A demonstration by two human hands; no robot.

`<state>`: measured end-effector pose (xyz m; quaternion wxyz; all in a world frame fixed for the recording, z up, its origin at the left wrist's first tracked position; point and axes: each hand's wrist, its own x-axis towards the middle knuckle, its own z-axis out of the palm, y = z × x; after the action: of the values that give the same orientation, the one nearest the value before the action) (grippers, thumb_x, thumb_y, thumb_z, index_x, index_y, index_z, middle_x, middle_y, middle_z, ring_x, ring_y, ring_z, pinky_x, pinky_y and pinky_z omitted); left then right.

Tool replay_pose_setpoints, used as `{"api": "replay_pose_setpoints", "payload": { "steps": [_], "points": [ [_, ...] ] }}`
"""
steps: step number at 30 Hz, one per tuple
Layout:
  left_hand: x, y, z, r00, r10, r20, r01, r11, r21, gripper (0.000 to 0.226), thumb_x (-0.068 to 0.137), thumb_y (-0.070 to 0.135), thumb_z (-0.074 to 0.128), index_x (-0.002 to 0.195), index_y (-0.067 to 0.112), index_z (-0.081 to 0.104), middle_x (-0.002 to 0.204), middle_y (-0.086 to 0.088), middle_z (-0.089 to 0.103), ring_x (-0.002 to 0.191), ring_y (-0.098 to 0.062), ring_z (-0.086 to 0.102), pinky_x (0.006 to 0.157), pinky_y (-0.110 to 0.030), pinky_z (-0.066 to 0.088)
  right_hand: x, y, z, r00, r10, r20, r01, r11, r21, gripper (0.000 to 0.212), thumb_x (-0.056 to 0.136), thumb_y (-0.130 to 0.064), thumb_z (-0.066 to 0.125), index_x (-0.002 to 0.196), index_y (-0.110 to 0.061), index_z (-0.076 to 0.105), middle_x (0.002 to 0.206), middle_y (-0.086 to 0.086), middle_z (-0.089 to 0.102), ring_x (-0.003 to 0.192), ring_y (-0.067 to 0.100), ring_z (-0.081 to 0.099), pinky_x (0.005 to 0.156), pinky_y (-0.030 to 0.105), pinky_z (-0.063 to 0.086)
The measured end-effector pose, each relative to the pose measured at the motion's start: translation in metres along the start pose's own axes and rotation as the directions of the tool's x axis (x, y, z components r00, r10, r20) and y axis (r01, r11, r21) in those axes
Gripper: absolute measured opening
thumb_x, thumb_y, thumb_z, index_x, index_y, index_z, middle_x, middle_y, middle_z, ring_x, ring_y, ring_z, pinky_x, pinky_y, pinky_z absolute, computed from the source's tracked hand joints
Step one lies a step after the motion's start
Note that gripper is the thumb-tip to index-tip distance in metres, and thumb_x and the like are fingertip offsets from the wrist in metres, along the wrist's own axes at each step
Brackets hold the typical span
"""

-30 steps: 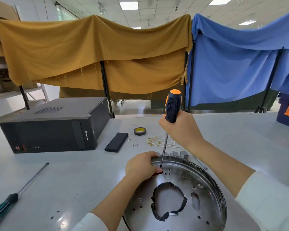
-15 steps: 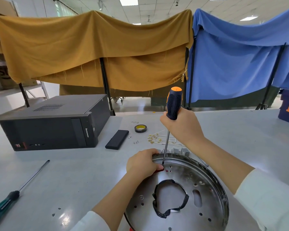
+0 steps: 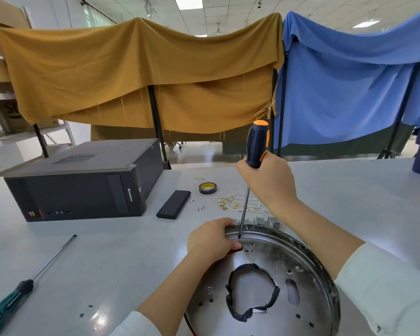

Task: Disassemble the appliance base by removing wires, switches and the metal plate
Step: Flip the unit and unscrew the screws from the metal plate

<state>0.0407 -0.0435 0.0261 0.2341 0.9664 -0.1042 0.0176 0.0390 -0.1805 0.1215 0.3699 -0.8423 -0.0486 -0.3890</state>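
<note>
**Now steadying the plate while the screwdriver tip sits at a screw**

Seen from the head camera, the round metal plate (image 3: 286,265) lies flat on the near part of the table (image 3: 107,251), slightly right of centre. The left hand (image 3: 210,238) is curled closed over its far-left rim, apparently to stop the plate turning under the tool; something red shows under the fingers, too hidden to name. The right hand (image 3: 268,180) is fisted around the lower handle of the screwdriver (image 3: 250,170), held nearly upright, wrist raised, forearm sloping down to the near right. Its tip meets the plate just inside the rim, beside the left hand. Removed wires (image 3: 235,204) and loose screws (image 3: 200,209) lie farther off, a spare screwdriver (image 3: 32,280) near left.
</note>
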Motion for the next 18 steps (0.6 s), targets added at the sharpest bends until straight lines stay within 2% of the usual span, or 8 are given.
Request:
{"api": "replay_pose_setpoints", "payload": {
  "steps": [5, 10, 18],
  "points": [
    [0.0004, -0.0004, 0.0005, 1.000, 0.008, -0.006, -0.008, 1.000, 0.006, 0.039, 0.072, 0.048, 0.069, 0.108, 0.046, 0.053, 0.098, 0.016, 0.063, 0.081, -0.010, 0.052, 0.062, -0.023, 0.035, -0.0024, 0.0013, -0.0010, 1.000, -0.027, 0.013, 0.027, 1.000, 0.002, 0.032, 0.079, -0.032, 0.056, 0.055, -0.027, 0.036, 0.046, -0.008, 0.040, 0.047, 0.010, 0.042, 0.046, 0.022, 0.029],
    [0.0001, 0.0008, 0.0004, 1.000, 0.002, -0.009, -0.002, 1.000, 0.009, 0.044, 0.072, 0.049, 0.069, 0.112, 0.047, 0.052, 0.104, 0.017, 0.062, 0.094, -0.012, 0.057, 0.066, -0.024, 0.035, -0.0034, 0.0032, -0.0003, 0.999, -0.033, 0.023, 0.033, 0.999, 0.009, 0.033, 0.080, -0.031, 0.057, 0.055, -0.028, 0.036, 0.046, -0.009, 0.039, 0.048, 0.009, 0.041, 0.046, 0.021, 0.027],
    [-0.0008, 0.0001, 0.0003, 1.000, 0.009, -0.012, -0.009, 1.000, 0.006, 0.043, 0.072, 0.049, 0.069, 0.112, 0.047, 0.052, 0.105, 0.017, 0.063, 0.094, -0.012, 0.057, 0.066, -0.024, 0.036, -0.0050, 0.0031, 0.0005, 0.998, -0.050, 0.028, 0.049, 0.999, 0.019, 0.030, 0.081, -0.032, 0.057, 0.057, -0.028, 0.040, 0.048, -0.010, 0.043, 0.050, 0.010, 0.045, 0.047, 0.023, 0.036]
  ]
}}
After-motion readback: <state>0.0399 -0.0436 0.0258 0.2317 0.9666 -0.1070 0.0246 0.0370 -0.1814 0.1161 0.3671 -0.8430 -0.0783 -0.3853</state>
